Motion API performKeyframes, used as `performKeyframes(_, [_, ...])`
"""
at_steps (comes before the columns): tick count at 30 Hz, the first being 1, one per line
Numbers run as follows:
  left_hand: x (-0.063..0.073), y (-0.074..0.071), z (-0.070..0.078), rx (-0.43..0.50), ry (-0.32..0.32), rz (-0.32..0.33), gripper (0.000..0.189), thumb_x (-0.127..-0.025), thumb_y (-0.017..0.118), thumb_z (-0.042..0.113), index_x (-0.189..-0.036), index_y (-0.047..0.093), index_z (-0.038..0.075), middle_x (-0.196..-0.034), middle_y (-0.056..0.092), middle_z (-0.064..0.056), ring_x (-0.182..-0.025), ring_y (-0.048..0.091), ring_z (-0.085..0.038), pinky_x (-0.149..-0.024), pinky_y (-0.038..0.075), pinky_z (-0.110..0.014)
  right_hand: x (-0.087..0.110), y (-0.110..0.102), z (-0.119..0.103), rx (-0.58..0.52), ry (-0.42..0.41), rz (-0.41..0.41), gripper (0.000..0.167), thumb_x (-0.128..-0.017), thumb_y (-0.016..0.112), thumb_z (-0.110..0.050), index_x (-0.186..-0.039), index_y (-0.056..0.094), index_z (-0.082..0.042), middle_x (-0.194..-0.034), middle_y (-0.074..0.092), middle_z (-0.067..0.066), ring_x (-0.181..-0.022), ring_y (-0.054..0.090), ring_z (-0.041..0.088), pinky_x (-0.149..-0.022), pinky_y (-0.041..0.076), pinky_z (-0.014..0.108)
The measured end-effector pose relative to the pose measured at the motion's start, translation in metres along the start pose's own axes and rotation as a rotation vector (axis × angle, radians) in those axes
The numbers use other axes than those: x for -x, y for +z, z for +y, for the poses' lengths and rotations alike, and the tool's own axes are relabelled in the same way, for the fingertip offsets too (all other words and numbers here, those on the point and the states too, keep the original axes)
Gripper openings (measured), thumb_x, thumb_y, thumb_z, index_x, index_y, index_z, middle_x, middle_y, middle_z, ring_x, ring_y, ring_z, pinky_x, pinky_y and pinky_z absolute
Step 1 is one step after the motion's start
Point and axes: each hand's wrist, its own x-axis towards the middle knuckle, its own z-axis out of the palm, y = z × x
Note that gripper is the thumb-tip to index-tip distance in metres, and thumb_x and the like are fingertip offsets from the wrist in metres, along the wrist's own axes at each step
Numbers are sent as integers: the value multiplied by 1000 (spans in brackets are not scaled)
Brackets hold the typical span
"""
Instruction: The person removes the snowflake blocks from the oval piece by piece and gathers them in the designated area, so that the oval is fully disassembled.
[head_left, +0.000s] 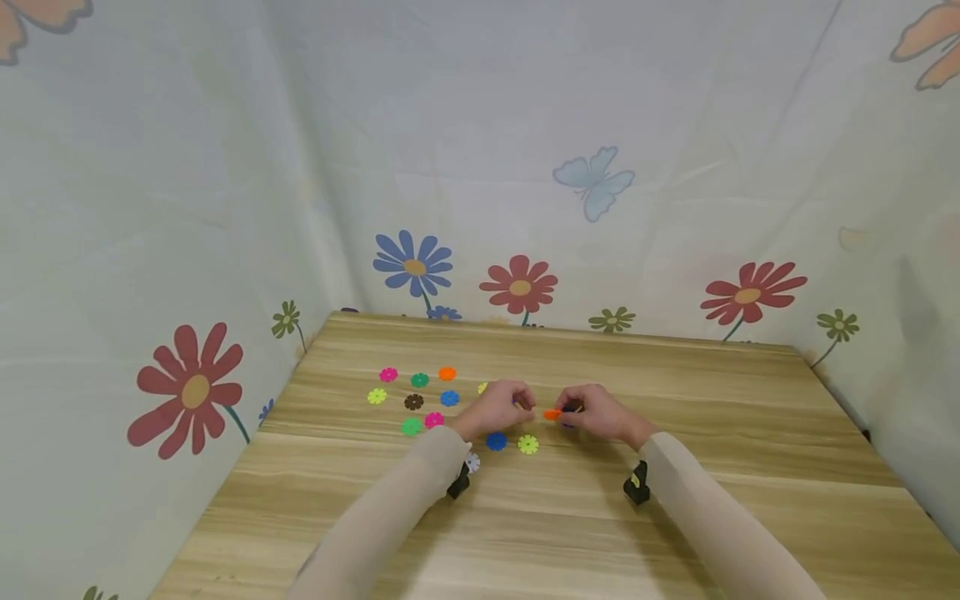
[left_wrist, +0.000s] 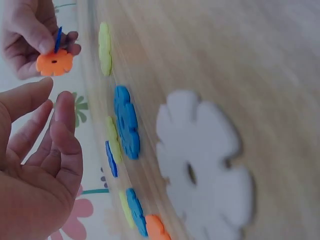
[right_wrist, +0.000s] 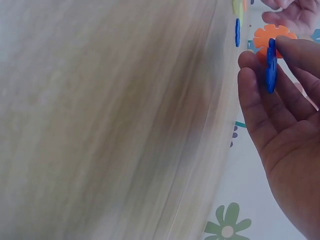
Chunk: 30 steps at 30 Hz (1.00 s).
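Note:
My right hand (head_left: 596, 412) pinches a blue notched flower disc (right_wrist: 271, 67) between thumb and fingers, above the table. An orange flower disc (right_wrist: 270, 36) is joined to it at an angle and sticks out toward the left hand; in the left wrist view the orange disc (left_wrist: 54, 63) faces that camera. Just left of the pair, my left hand (head_left: 502, 407) is raised with loosely bent fingers and a gap between thumb and fingertips. Nothing shows in that gap in the left wrist view. A blue disc (head_left: 497, 442) and a yellow disc (head_left: 528, 444) lie on the table below the hands.
Several flat discs lie spread on the wooden table (head_left: 712, 517) to the left, among them a brown disc (head_left: 414, 402), a green disc (head_left: 412, 427) and a pink disc (head_left: 388, 374). A white disc (left_wrist: 200, 160) lies by the left wrist. A flowered curtain (head_left: 450, 125) surrounds the table.

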Motion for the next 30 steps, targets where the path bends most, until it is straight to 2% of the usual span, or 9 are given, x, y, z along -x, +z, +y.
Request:
performKeyframes(3, [-3,5,2,-20,10,26,15,-81,74,9,-92,66,3,-85,64,-1,-79,58,-12,-71,48,-24,-2,0,-2,2,-16,2,5,-85,70,-9,-89,67,-7,-80,64,-6,-71,56,10,-65,47,26])
performKeyframes(7, [-5,10,5,-29,-9,44,12,-81,75,10,-88,66,8,-82,63,3,-76,58,-10,-69,48,-23,-4,0,-4,0,-22,-3,7,-86,70,-11,-90,67,-7,-80,64,-6,-71,55,10,-65,47,26])
performKeyframes(12, [-5,13,7,0,-25,55,12,-81,75,7,-82,64,12,-78,61,5,-71,57,-9,-65,48,-23,-7,1,-4,-4,-4,-13,5,-86,70,-11,-90,67,-10,-79,64,-7,-71,56,10,-65,47,27])
performKeyframes(21, [-3,15,8,-24,-21,58,5,-84,72,10,-84,67,8,-77,61,6,-72,56,-8,-64,48,-22,-6,2,-7,-35,-5,-17,5,-87,68,-8,-92,67,-10,-84,65,-4,-77,59,11,-67,49,27])
performKeyframes(25, [-2,14,7,-43,3,99,6,-82,73,8,-82,66,8,-74,61,6,-69,56,-7,-64,47,-22,-4,1,-7,-63,4,-11,6,-87,66,-3,-92,66,-8,-87,66,0,-77,61,13,-66,50,27])
performKeyframes(30, [-1,12,6,-67,-1,129,9,-81,74,7,-80,65,10,-74,61,6,-68,55,-7,-64,47,-21,-2,-1,-6,-112,34,-6,6,-87,66,-3,-92,66,-5,-88,66,5,-76,60,16,-65,49,26])
